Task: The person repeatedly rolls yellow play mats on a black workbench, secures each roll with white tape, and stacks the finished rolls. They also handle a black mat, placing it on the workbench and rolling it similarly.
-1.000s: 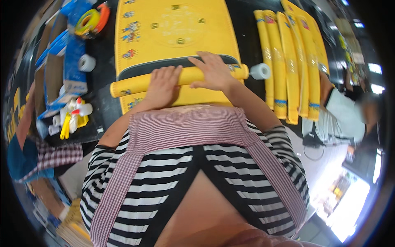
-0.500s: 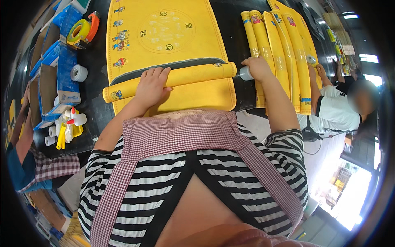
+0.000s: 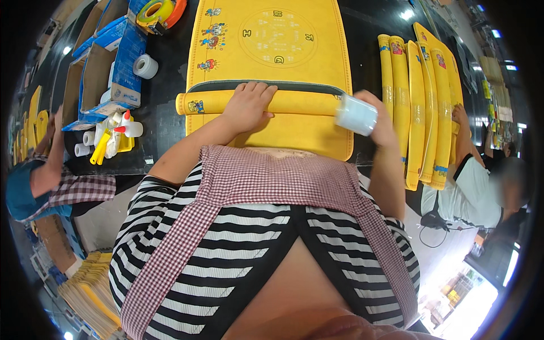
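A yellow printed mat, rolled into a tube (image 3: 306, 104), lies crosswise in front of me on flat yellow mats (image 3: 323, 68). My left hand (image 3: 248, 107) presses on the tube near its middle, fingers curved over the top and thumb on the near side. At the tube's right end, my right hand (image 3: 381, 122) grips a wide roll of clear tape (image 3: 356, 115), slightly blurred and raised beside the tube. Whether the tape touches the tube, I cannot tell. A dark edge shows just beyond the tube.
Several taped yellow rolls (image 3: 416, 107) lie at right, by a co-worker's arm (image 3: 462, 122). To the left stand blue cardboard boxes (image 3: 126, 65), a white tape roll (image 3: 145, 67), coloured tape rolls (image 3: 156, 14) and white bottles (image 3: 131, 129). Another person (image 3: 39, 184) works at far left.
My right hand has lifted the tape roll from the black table beside the taped rolls and brought it to the tube's right end. My left hand stays on the tube; the view has shifted.
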Available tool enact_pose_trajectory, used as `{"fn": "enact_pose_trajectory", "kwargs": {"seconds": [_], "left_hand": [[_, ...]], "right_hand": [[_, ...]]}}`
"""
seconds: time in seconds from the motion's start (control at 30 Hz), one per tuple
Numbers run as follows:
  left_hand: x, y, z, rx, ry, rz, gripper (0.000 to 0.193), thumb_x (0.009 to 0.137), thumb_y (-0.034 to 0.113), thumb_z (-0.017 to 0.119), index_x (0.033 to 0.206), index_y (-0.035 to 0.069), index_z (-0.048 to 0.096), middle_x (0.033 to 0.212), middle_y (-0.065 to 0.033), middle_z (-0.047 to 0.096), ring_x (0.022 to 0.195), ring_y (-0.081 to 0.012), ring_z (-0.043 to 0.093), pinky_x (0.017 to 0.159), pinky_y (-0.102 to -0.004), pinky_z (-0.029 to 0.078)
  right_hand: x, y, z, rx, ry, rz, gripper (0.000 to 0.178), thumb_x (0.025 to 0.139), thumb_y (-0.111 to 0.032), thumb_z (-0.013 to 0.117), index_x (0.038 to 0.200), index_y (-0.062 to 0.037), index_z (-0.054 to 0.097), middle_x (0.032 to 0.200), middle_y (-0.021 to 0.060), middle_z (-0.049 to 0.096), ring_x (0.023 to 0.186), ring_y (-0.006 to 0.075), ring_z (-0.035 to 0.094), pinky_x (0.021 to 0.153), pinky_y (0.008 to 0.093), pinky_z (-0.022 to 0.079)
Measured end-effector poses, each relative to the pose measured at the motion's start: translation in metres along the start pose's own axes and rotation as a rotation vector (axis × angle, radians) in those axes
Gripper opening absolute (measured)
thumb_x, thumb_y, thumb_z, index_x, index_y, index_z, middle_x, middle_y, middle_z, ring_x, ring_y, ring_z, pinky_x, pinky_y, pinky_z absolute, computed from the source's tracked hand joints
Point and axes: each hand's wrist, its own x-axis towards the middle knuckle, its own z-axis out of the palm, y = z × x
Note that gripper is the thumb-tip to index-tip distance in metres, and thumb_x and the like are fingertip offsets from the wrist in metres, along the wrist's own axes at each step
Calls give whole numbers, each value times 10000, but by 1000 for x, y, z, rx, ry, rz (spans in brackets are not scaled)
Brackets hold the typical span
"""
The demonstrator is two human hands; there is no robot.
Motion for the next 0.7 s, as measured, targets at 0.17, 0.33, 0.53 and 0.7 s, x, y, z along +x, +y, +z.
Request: {"fn": "enact_pose_trajectory", "kwargs": {"seconds": [0.17, 0.33, 0.53, 0.7], "left_hand": [[2, -2, -6, -41, -47, -8, 721, 800, 333, 813, 1411, 44, 562, 1285, -139, 619, 1216, -333, 570, 1051, -449, 424], [3, -6, -5, -93, -15, -6, 770, 830, 430, 805, 1439, 39, 544, 1325, -157, 618, 1244, -353, 576, 1087, -463, 423], [15, -6, -31, -523, 218, -35, 747, 863, 350, 813, 1490, 66, 522, 1385, -189, 592, 1275, -381, 568, 1087, -458, 461], [47, 5, -44, -329, 286, 113, 542, 858, 201, 808, 1374, 134, 657, 1351, -137, 633, 1247, -355, 586, 1051, -442, 482]], "right_hand": [[73, 45, 97, 249, -149, -199, 441, 956, -171, 755, 1346, 7, 657, 1286, 117, 722, 1096, 189, 702, 965, 329, 560], [120, 48, 118, -22, -108, -291, 212, 968, -107, 697, 1161, -20, 716, 1062, 77, 749, 942, 156, 699, 827, 282, 559], [122, 42, 114, -7, -73, 86, 154, 981, -177, 644, 1043, -59, 721, 850, 38, 687, 690, 134, 641, 575, 297, 510], [119, 28, 124, 4, -55, 17, 146, 945, -145, 665, 1038, -44, 714, 852, 61, 711, 699, 178, 673, 588, 331, 524]]}}
